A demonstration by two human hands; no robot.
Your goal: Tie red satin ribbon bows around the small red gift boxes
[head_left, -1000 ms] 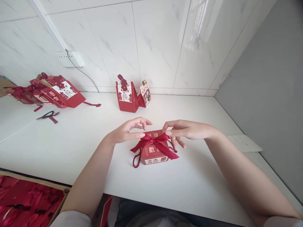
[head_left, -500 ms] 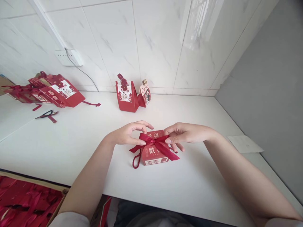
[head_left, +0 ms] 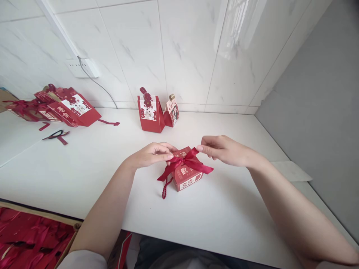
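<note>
A small red gift box (head_left: 185, 180) with white lettering stands at an angle on the white table, tied on top with a red satin ribbon bow (head_left: 193, 164). At the box's left side, my left hand (head_left: 153, 154) pinches the bow's left loop between thumb and fingers. My right hand (head_left: 224, 149) is closed at the upper right, its thumb and finger on the tip of the right loop, which is pulled up. Both ribbon tails hang loose. From the box's left side a twisted red cord handle (head_left: 164, 189) lies on the table.
Two finished-looking red boxes (head_left: 151, 117) stand by the tiled wall. Further left lie a pile of red boxes (head_left: 73, 110), scissors (head_left: 54, 134) and ribbon scraps. A carton (head_left: 36, 239) full of red ribboned items sits below left. White paper (head_left: 291, 171) lies at the right.
The box has turned counterclockwise, its front now facing more to the right. My right hand has moved up and right, drawing the right loop upward. My left hand stays on the left loop.
</note>
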